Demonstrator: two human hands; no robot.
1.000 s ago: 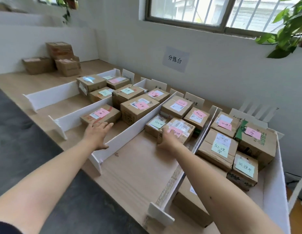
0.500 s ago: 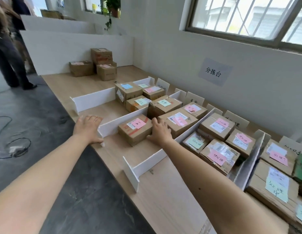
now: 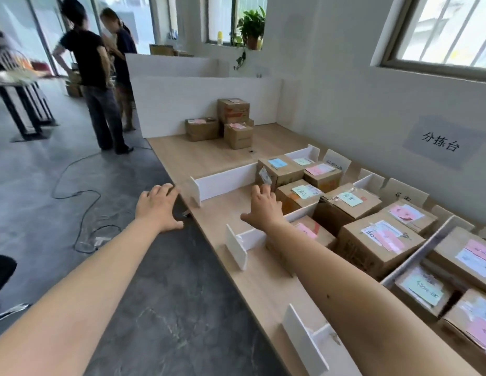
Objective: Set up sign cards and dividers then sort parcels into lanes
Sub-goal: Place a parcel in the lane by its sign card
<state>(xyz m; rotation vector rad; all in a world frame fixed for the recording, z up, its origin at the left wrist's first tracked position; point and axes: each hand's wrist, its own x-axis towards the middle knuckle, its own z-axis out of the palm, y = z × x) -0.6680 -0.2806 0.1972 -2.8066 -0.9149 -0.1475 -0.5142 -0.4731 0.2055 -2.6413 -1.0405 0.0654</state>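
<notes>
Hovering off table (image 3: 209, 158) edge, L hand (image 3: 157, 207) at 9 o'clock of first divider (image 3: 225, 179), fingers spread, holding nothing; R hand (image 3: 263, 208) fingers splayed, gripping nothing, over lane (image 3: 231, 204) btwn first and second divider (image 3: 252, 237); fingertips near closest parcel (image 3: 284, 173), contact unclear; parcels (image 3: 372, 248) w/ coloured notes (image 3: 350, 199) fill lanes at its 3 o'clock; sign cards (image 3: 336, 161) upright at 1 o'clock, by wall (image 3: 345, 104).

Parcel-sorting room, workshop-like. Long wooden bench (image 3: 198, 158) against white wall, split by white dividers (image 3: 225, 180) into lanes of labelled cartons (image 3: 377, 242). Paper sign (image 3: 441, 142) on wall at 2 o'clock. Plant (image 3: 252, 24) at 12, two people (image 3: 92, 77) standing at 11.
</notes>
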